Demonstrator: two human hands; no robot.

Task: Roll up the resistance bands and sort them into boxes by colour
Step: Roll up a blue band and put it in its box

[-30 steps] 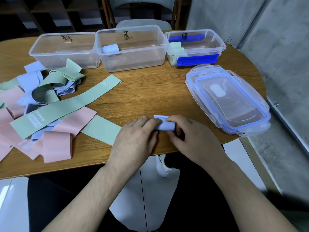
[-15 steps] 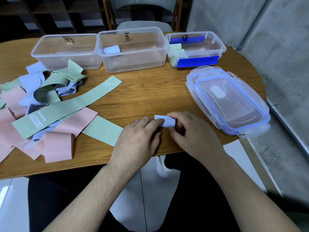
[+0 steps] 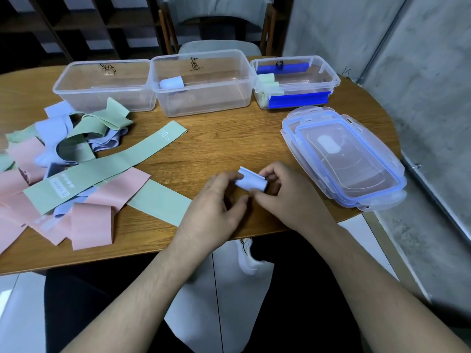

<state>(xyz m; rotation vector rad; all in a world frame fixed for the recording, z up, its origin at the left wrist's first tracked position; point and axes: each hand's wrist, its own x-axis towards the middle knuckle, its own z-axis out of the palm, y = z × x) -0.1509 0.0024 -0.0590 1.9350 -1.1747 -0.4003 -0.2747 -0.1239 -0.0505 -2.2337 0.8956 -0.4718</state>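
Lavender band roll [image 3: 251,181]: sitting pinched between both hands just above the desk [image 3: 224,146].
Fingers: left hand [image 3: 216,210] and right hand [image 3: 283,197] closing on its ends.
Risk: loose tail is sticking up; easing the pinch is likely letting it unroll.
Boxes: middle box [image 3: 204,103] holding one lavender roll [image 3: 172,82]; right box [image 3: 295,82] holding green rolls [image 3: 266,84]; left box [image 3: 104,87] looking empty.
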